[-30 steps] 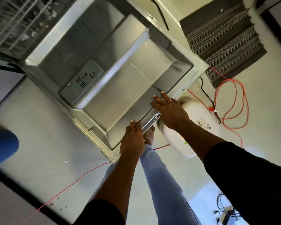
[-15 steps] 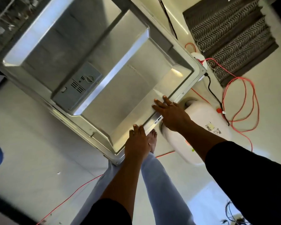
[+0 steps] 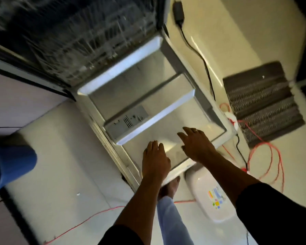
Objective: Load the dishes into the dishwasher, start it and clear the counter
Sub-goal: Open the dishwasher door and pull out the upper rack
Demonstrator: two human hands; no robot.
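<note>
Left hand [image 3: 155, 160], right hand [image 3: 196, 145] — over door [image 3: 159, 96]

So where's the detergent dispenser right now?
The detergent dispenser sits left of centre in the head view, set in the open dishwasher door, just beyond the left hand.

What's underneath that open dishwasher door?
A bare foot and one end of a white plastic object show at the door front edge; the door hides whatever else lies beneath.
</note>
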